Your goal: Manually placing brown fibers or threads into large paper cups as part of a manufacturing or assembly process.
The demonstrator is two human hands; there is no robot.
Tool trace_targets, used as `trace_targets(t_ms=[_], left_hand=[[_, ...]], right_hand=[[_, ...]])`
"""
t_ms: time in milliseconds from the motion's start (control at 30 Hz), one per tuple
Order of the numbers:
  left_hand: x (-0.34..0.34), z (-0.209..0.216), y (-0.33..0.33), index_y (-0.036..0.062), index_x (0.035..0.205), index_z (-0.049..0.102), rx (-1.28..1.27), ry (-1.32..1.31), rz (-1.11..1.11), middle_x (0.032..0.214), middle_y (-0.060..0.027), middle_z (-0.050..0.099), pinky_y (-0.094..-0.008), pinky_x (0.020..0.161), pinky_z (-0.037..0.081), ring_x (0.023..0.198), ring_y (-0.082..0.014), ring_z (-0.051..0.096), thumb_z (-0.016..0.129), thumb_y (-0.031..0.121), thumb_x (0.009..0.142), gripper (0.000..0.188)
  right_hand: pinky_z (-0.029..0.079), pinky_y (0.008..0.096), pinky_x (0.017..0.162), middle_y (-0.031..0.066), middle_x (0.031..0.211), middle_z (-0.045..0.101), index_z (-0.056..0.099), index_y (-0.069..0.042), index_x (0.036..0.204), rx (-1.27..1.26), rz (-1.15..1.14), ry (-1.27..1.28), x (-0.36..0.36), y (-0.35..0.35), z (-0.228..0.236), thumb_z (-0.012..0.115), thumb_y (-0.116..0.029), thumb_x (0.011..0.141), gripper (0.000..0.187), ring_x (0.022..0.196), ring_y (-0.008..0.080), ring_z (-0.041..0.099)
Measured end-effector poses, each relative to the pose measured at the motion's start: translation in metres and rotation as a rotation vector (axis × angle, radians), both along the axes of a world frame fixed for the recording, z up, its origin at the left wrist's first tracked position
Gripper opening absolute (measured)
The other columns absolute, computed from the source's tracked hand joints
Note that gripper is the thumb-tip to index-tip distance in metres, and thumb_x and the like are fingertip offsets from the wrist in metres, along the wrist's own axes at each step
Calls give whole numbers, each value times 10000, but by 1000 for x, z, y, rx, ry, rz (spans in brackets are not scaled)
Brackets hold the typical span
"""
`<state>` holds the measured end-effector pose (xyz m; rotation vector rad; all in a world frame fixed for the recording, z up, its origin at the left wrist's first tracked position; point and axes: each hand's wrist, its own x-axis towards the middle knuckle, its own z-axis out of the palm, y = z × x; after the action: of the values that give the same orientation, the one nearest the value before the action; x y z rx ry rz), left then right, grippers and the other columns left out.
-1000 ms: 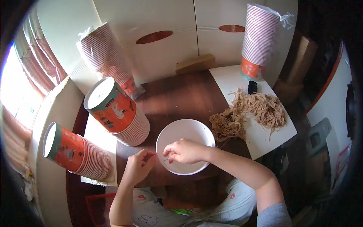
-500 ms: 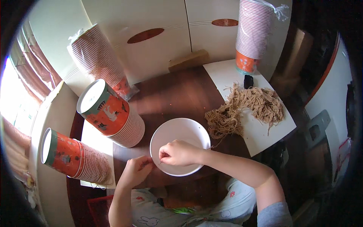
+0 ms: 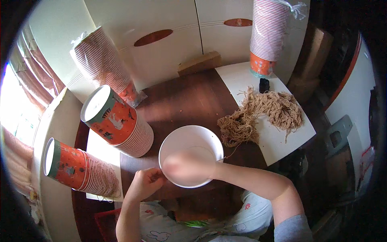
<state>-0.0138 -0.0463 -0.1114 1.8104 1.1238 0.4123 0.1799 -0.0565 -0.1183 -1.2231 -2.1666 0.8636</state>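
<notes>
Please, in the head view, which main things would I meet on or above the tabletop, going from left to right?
Leftmost orange cup stack, taller-looking orange cup stack, left hand, white bowl, tan yarn.

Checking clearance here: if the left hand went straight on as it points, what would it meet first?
The left hand would likely meet the white bowl first, at its outer left side; they may already touch.

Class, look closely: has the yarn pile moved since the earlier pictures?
No. The yarn pile keeps its place against the white sheet; both slid slightly left together in view, so probably only the camera moved.
</notes>
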Motion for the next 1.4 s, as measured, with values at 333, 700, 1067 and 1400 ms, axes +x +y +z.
trace_targets(t_ms=[333,700,1067,1400], left_hand=[[9,3,-1,-12,827,619,86,62,24,665,-76,616,-248,552,461,584,-75,551,614,87,703,159],[-30,28,10,6,656,523,-151,-504,108,793,-110,588,-319,805,408,819,-177,554,474,53,679,72],[-3,34,-4,8,793,492,-311,-694,93,648,-12,484,-212,490,380,545,-75,450,529,73,819,79],[13,27,-4,-24,878,574,-128,-309,1,786,-17,590,-193,668,428,764,-63,534,596,82,793,137]], right_hand=[[468,366,676,113,741,626,616,-64,798,30,-11,36,0,0,-2,551,-175,745,138,710,265,606],[463,372,681,87,791,632,595,-94,864,-52,41,-236,29,-3,31,568,-276,734,225,756,251,604],[456,330,622,87,736,616,588,-83,865,47,3,-243,33,-9,57,558,-263,783,200,679,220,599],[443,353,556,89,694,588,554,-77,786,222,-70,197,9,-10,62,532,-173,799,100,653,254,582]])
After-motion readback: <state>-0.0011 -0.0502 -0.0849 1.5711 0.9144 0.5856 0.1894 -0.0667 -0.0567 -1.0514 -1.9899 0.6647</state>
